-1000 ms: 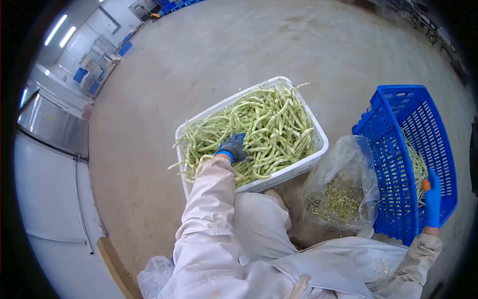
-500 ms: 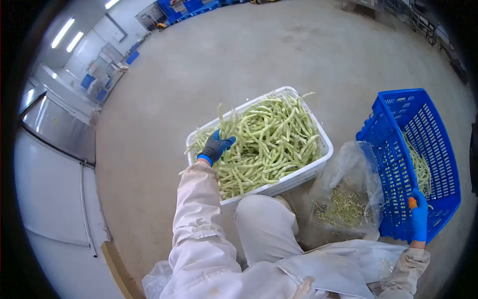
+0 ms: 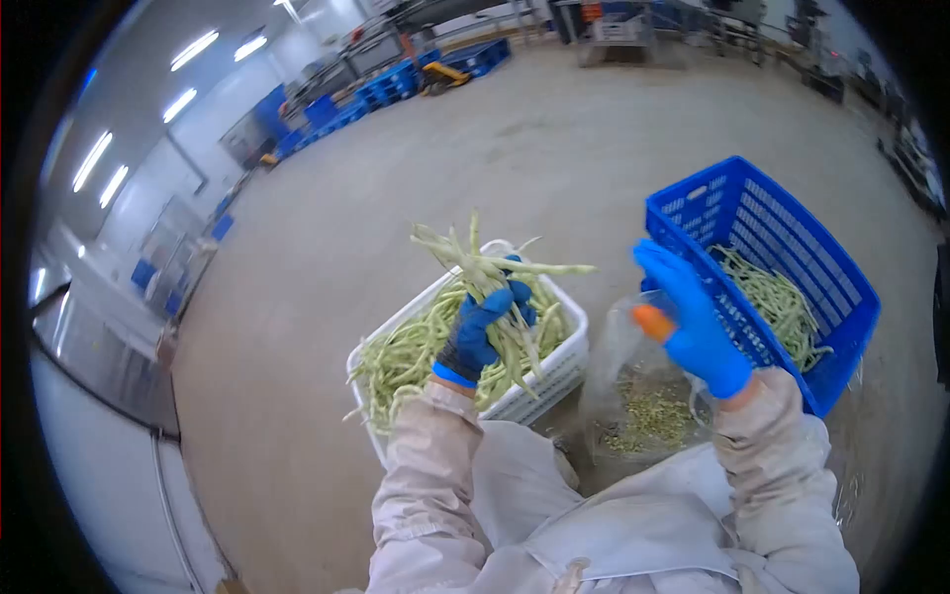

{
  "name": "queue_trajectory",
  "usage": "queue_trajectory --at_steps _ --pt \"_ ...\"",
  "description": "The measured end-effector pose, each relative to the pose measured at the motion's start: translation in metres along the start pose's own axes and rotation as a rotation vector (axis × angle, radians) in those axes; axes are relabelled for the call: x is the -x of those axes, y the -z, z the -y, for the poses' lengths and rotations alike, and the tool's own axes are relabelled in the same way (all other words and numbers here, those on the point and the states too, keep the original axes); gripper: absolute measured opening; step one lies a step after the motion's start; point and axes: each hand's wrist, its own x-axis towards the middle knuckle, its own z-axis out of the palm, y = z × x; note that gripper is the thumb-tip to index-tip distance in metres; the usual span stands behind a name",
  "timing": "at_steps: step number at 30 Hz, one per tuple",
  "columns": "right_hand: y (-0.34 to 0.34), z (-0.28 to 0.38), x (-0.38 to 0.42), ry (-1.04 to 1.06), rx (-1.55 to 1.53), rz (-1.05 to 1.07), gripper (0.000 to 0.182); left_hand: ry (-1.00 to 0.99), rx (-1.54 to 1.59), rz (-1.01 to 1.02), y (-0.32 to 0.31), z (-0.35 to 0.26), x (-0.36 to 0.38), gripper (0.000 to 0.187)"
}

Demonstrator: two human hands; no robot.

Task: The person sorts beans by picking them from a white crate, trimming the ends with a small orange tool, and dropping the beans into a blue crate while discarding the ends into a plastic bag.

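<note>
Left hand [image 3: 482, 327] in blue glove clamps a bunch of pale green beans [image 3: 492, 277], lifted above the white plastic crate [image 3: 554, 371]. Right hand [image 3: 693, 322] fingers spread, palm bare, beside the blue plastic basket [image 3: 792, 233].

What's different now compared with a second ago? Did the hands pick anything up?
The left hand, which lay on the beans in the white crate, has closed on a bunch of beans and lifted it above the crate. The right hand has left the blue crate and risen toward the bunch, open, an orange piece at its thumb. Both crates and the plastic bag of trimmings stayed put.
</note>
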Motion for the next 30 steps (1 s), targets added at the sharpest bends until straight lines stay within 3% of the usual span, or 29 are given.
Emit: queue_trajectory --at_steps 4,6,10,13,15,17,18,20,21,23,27,30 --pt "-0.016 0.001 0.016 0.024 0.014 0.034 0.040 0.015 0.174 0.072 -0.077 0.047 0.000 0.063" --pt "-0.022 0.001 0.049 -0.188 -0.060 0.194 0.033 0.012 0.228 0.083 -0.095 0.070 0.003 0.065" --pt "0.005 -0.004 0.082 -0.227 -0.086 0.167 0.031 0.099 0.218 0.072 -0.099 0.100 0.019 0.066" --pt "0.039 -0.010 0.077 -0.360 -0.156 0.011 0.026 0.185 0.148 0.113 -0.102 0.112 0.030 0.067" --pt "0.049 -0.009 0.064 -0.349 -0.147 -0.059 0.026 0.270 0.143 0.273 -0.110 0.118 0.044 0.066" --pt "0.052 -0.017 0.056 -0.073 -0.040 -0.104 0.028 0.325 0.182 0.323 -0.112 0.127 0.053 0.065" --pt "0.054 -0.020 0.053 -0.085 -0.031 -0.111 0.028 0.365 0.239 0.420 -0.114 0.127 0.057 0.064" --pt "0.057 -0.023 0.050 -0.030 -0.076 0.103 0.030 0.427 0.320 0.540 -0.114 0.127 0.066 0.061" --pt "0.060 -0.024 0.050 -0.032 -0.076 0.104 0.030 0.428 0.323 0.539 -0.116 0.125 0.069 0.061" --pt "0.064 -0.025 0.051 -0.132 -0.083 0.319 0.031 0.468 0.322 0.491 -0.118 0.119 0.076 0.068" --pt "0.070 -0.018 0.057 -0.103 -0.074 0.357 0.029 0.420 0.382 0.531 -0.116 0.117 0.078 0.062" --pt "0.071 -0.022 0.065 -0.020 0.155 0.439 0.024 0.458 0.323 0.455 -0.114 0.115 0.079 0.063"
